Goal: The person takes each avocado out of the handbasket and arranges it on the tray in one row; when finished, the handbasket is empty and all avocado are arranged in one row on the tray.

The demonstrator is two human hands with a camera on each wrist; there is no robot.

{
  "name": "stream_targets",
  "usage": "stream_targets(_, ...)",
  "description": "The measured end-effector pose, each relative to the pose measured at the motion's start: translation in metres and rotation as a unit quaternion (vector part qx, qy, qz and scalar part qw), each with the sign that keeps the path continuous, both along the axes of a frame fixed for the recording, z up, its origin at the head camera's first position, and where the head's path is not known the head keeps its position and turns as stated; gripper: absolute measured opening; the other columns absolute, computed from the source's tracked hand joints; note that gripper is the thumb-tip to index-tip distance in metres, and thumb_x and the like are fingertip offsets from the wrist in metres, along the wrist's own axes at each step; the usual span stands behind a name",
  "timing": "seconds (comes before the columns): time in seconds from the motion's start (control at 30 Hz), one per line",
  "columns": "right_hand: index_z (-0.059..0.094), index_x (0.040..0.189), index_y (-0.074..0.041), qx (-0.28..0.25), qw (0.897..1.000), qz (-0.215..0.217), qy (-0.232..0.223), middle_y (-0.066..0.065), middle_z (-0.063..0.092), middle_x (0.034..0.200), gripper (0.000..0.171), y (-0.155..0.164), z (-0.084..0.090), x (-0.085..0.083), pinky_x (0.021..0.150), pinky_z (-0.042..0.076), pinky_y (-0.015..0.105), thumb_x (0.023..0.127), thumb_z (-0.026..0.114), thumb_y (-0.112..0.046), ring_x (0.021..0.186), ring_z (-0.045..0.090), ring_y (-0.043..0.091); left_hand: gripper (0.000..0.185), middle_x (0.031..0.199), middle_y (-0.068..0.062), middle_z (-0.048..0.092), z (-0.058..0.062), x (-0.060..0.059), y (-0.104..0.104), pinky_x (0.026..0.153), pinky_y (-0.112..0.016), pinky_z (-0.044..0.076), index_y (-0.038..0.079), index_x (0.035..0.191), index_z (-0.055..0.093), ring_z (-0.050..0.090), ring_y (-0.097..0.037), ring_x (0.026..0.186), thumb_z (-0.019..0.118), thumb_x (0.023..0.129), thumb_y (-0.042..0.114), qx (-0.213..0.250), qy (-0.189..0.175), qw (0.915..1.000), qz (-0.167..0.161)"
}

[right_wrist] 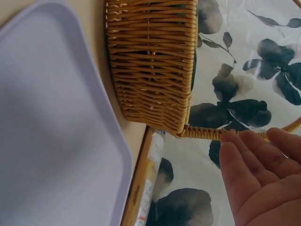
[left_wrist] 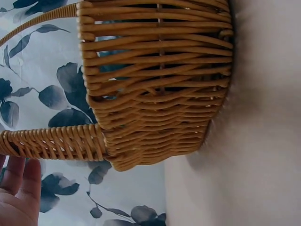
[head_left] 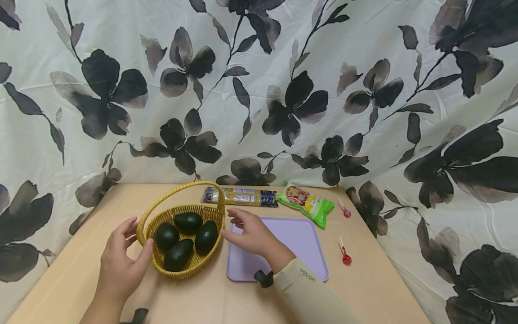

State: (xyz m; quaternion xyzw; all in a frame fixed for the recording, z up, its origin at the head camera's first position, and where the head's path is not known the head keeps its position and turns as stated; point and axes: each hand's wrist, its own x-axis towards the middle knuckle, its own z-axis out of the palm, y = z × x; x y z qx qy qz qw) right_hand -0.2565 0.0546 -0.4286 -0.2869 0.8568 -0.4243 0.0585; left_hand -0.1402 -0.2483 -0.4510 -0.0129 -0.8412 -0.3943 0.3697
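Observation:
A yellow-brown wicker basket (head_left: 190, 272) with an arched handle (head_left: 176, 187) stands on the left half of the table. Several dark green avocados (head_left: 178, 255) lie inside it. At the basket's left side is my left hand (head_left: 121, 261), thumb and fingers apart, its fingertips close to the handle's foot. My right hand (head_left: 251, 234) reaches over the tray to the opposite side, fingers extended beside the handle's other foot. In the right wrist view, its fingertips (right_wrist: 230, 139) overlap the handle; whether they touch it, I cannot tell. Neither hand grips anything.
Right of the basket lies a lilac tray (head_left: 291, 243). Behind it are a clear-and-blue pack of what looks like spaghetti (head_left: 243, 197) and a green food bag (head_left: 307, 203). A purple lollipop (head_left: 346, 213) and a red lollipop (head_left: 346, 259) lie farther right. Floral cloth (head_left: 251, 108) hangs behind.

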Motion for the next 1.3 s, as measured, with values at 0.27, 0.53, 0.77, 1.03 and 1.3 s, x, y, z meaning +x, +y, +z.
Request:
stream_targets(0.27,0.048,0.152,-0.011,0.014,1.000,-0.003,-0.011,0.005,0.055,0.152,0.074,-0.011,-0.001,-0.009,0.114,0.053,0.043,0.095,0.068,-0.052,0.130,0.061,0.023,0.062,0.129,-0.017,0.061,-0.004,0.001,-0.003,0.097,0.007,0.038,0.003,0.149,0.046,0.043,0.017,0.118,0.066,0.090,-0.005,0.012,0.003,0.9999,0.005)
stream_targets(0.53,0.051,0.150,-0.009,0.024,1.000,0.001,-0.016,0.009,0.057,0.149,0.071,-0.021,-0.001,-0.016,0.110,0.055,0.040,0.095,0.068,-0.051,0.127,0.063,0.028,0.052,0.129,-0.016,0.063,-0.009,0.000,-0.006,0.099,0.007,0.037,0.000,0.143,0.050,0.042,0.020,0.121,0.066,0.094,-0.003,-0.017,0.007,0.9998,0.012)
stream_targets(0.77,0.055,0.146,-0.007,0.027,0.998,-0.010,-0.051,0.011,0.062,0.143,0.070,-0.034,0.001,-0.020,0.102,0.060,0.036,0.094,0.069,-0.052,0.123,0.065,0.027,0.051,0.127,-0.016,0.063,-0.009,0.001,-0.005,0.099,0.008,0.036,0.000,0.143,0.051,0.040,0.023,0.121,0.067,0.094,-0.003,-0.027,0.006,0.9995,0.017)
stream_targets(1.03,0.056,0.144,-0.004,0.059,0.997,-0.019,-0.054,0.011,0.065,0.139,0.069,-0.048,0.001,-0.025,0.102,0.060,0.036,0.094,0.069,-0.051,0.121,0.067,0.024,0.051,0.128,-0.017,0.063,-0.010,0.002,-0.006,0.099,0.007,0.037,-0.001,0.142,0.051,0.040,0.022,0.121,0.067,0.094,-0.005,-0.028,0.005,0.9995,0.011)
stream_targets(1.3,0.059,0.142,-0.005,0.098,0.993,-0.036,-0.050,0.010,0.067,0.134,0.069,-0.059,0.009,-0.026,0.105,0.057,0.039,0.093,0.067,-0.053,0.123,0.063,0.023,0.054,0.129,-0.015,0.063,-0.008,0.002,-0.007,0.098,0.008,0.037,0.002,0.144,0.050,0.040,0.023,0.120,0.068,0.094,-0.004,-0.029,-0.001,0.9995,0.011)
